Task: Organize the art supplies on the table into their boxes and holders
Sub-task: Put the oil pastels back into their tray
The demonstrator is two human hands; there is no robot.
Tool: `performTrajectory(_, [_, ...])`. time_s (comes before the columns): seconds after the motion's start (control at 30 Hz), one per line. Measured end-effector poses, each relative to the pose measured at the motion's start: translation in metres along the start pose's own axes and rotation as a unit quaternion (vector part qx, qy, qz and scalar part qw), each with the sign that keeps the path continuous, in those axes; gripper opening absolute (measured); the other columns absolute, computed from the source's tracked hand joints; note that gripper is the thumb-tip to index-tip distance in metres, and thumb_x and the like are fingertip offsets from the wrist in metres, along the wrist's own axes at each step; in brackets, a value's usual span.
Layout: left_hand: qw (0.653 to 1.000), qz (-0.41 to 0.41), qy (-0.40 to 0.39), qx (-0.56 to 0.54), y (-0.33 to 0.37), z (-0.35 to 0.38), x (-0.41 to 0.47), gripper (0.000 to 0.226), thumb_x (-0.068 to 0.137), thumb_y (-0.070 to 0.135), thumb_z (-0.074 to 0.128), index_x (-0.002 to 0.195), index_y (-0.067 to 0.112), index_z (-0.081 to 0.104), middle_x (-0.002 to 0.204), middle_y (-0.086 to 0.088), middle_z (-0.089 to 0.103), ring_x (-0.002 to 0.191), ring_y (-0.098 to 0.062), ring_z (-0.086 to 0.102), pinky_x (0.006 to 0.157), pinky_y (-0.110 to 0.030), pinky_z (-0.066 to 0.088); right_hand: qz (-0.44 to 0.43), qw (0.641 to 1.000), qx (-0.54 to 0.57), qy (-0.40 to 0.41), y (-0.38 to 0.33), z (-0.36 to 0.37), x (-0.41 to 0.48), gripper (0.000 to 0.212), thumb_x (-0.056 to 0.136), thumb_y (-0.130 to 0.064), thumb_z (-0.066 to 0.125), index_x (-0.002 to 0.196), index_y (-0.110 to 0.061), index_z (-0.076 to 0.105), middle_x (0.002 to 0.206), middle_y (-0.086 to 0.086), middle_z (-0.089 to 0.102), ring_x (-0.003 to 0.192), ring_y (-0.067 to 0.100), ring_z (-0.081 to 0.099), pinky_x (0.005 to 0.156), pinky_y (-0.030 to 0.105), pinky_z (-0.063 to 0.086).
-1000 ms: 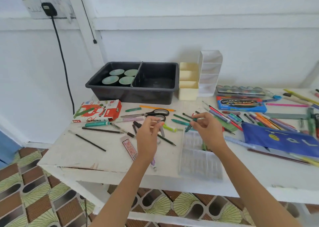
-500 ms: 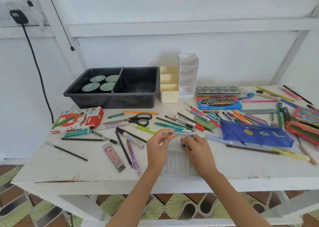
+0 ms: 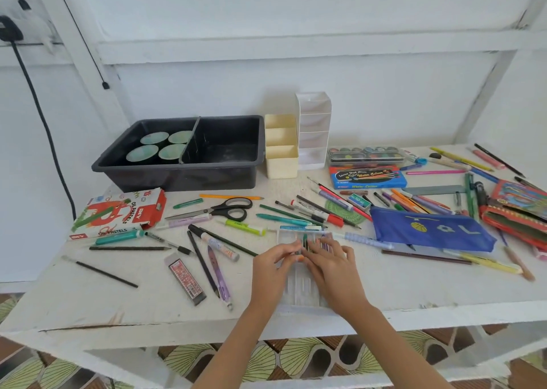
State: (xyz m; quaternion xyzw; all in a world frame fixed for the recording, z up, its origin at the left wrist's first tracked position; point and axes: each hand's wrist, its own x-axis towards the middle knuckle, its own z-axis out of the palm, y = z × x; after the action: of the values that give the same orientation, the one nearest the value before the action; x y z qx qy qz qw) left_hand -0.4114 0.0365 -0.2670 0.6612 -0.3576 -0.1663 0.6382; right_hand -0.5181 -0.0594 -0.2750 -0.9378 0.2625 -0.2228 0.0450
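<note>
At the far left of the white worktop lies an oil pastels box, red and white, with its open end toward the right. Behind it stands a black tray with a divider; four round pale-green lids sit in its left compartment. In front of the tray, black-handled scissors lie among loose pens and pencils.

Near the front edge, the left hand comes in from below. Its fingers are curled toward the thumb and pinch the near end of a dark green stick. The picture is blurred here, so I cannot tell if this stick is a crayon or a pen. The stick lies in the far part of a clear plastic case, which rests flat on the worktop under both hands, beside some purple sticks.

The right hand touches the left hand at the fingertips. Its fingers are bent loosely and spread over the sticks in the case; whether they grip one of them or only rest on them, I cannot tell.

At the wall behind the hands stand a cream holder and, just beside it, a taller white holder. Further right are a paint palette set, a blue watercolour box, a blue pencil pouch and, at the edge, a red pencil box. Many pens lie around them.
</note>
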Motion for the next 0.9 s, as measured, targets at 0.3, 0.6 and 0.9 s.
performTrajectory(0.3, [0.986, 0.067, -0.067, 0.135, -0.015, 0.000, 0.006, 0.022, 0.087, 0.003, 0.061, 0.105, 0.012, 0.071, 0.103, 0.018, 0.065, 0.104, 0.007, 0.058, 0.110, -0.010, 0.020, 0.039, 0.997, 0.062, -0.031, 0.003, 0.006, -0.002, 0.038, 0.095, -0.031, 0.017, 0.111, -0.019, 0.050, 0.115, -0.007, 0.059, 0.116, 0.012, 0.050, 0.093, 0.033, 0.027])
performTrajectory(0.6, [0.940, 0.088, -0.190, 0.271, -0.014, -0.003, 0.017, 0.038, 0.101, 0.021, 0.038, 0.138, 0.016, 0.044, 0.149, 0.005, 0.031, 0.140, -0.003, 0.011, 0.114, -0.017, -0.003, 0.029, 0.996, 0.060, -0.051, 0.003, 0.005, -0.004, 0.042, 0.094, -0.031, 0.009, 0.120, -0.019, 0.041, 0.114, -0.005, 0.064, 0.121, 0.011, 0.052, 0.104, 0.034, 0.021])
performTrajectory(0.9, [0.924, 0.093, -0.180, 0.325, -0.015, -0.001, 0.014, 0.039, 0.102, 0.016, 0.033, 0.141, 0.014, 0.039, 0.152, 0.000, 0.028, 0.144, -0.012, 0.013, 0.112, -0.016, -0.006, 0.033, 0.996, 0.075, -0.044, 0.001, 0.002, -0.003, 0.047, 0.093, -0.034, 0.011, 0.122, -0.018, 0.044, 0.110, -0.008, 0.067, 0.104, 0.008, 0.062, 0.105, 0.030, 0.021])
